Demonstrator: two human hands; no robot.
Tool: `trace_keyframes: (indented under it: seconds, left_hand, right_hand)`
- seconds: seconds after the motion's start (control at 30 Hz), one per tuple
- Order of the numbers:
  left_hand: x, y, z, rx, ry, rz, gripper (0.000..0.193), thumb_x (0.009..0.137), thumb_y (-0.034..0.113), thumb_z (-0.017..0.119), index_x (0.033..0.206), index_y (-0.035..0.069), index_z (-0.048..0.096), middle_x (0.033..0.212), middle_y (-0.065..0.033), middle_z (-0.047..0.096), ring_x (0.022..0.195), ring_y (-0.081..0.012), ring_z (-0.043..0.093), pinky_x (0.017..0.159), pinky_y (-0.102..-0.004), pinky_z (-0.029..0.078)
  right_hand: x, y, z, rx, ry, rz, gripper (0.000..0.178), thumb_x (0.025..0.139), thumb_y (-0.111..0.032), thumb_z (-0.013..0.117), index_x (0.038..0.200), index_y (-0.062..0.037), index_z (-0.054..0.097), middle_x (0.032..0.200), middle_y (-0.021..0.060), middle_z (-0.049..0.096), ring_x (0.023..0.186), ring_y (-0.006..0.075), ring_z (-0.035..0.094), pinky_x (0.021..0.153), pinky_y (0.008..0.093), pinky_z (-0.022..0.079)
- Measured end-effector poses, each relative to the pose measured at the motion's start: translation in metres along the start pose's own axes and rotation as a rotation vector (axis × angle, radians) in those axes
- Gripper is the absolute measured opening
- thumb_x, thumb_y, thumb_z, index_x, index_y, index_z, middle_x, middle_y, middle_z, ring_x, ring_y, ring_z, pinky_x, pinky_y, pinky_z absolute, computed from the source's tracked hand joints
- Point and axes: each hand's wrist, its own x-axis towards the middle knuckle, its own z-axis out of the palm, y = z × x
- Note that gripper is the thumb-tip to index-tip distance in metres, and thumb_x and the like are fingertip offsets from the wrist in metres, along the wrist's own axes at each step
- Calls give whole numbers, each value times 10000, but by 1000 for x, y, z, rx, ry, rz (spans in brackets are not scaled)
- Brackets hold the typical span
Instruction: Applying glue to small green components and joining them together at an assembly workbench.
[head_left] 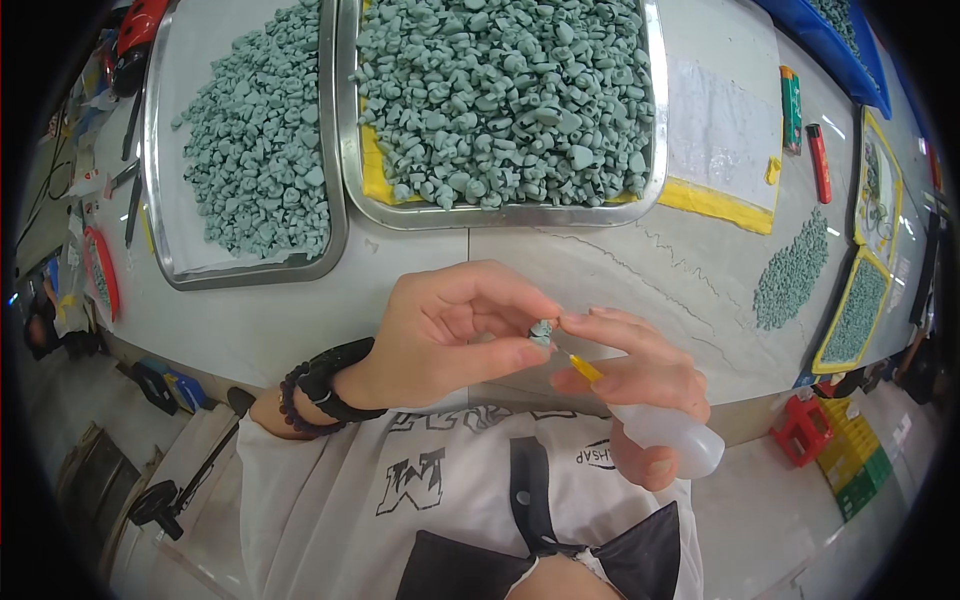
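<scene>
Seen from my remote station: two bare hands at work above the near edge of a pale, grey-veined worktop (415, 245). The fingers of the left hand (440, 325) close in a pinch, thumb against forefinger, on a small grey-green piece (541, 333), which they partly hide from me; it sits just in front of the shirt. The right hand (650, 368) curls around a smooth, translucent squeeze bottle (678, 441), its yellow nozzle (586, 369) aimed at the piece; I cannot tell whether the thin tip touches it. Beyond, two shiny metal trays with rounded corners stand side by side: the left tray (235, 276), white-lined, and the right tray (500, 215), heaped higher over a yellow lining, both bearing knobbly, matt, irregular pieces. To the right I note a yellow-edged sheet (730, 206), a red-handled tool (819, 163), a loose pile of finer grains (792, 270), a yellow-rimmed pad (852, 310) and a glossy blue bin (845, 66). A red plastic stool (802, 430) stands on the floor.
</scene>
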Motion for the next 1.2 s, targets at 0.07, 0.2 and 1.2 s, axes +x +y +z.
trace_keyframes:
  seconds: [0.07,0.2,1.2]
  left_hand:
    - [0,0,0,-2,-7,3,318,768,-174,583,1066,-63,561,1060,-160,553,933,-230,614,790,-312,521]
    - [-2,-1,-1,19,-12,3,323,763,-183,583,1066,-73,555,1067,-169,548,940,-231,613,786,-313,528]
    - [-4,0,0,-10,-23,5,305,784,-168,570,1076,-83,537,1064,-186,549,955,-240,608,826,-336,532]
  right_hand:
    - [1,1,0,-1,6,-12,516,926,-504,328,978,-24,510,646,210,640,951,467,611,879,567,420]
    - [-1,3,4,13,30,-17,502,926,-493,340,973,-22,510,643,207,641,936,454,616,870,560,425]
    - [-1,-2,1,5,49,50,588,906,-551,374,880,-7,596,723,161,664,986,415,615,934,563,399]
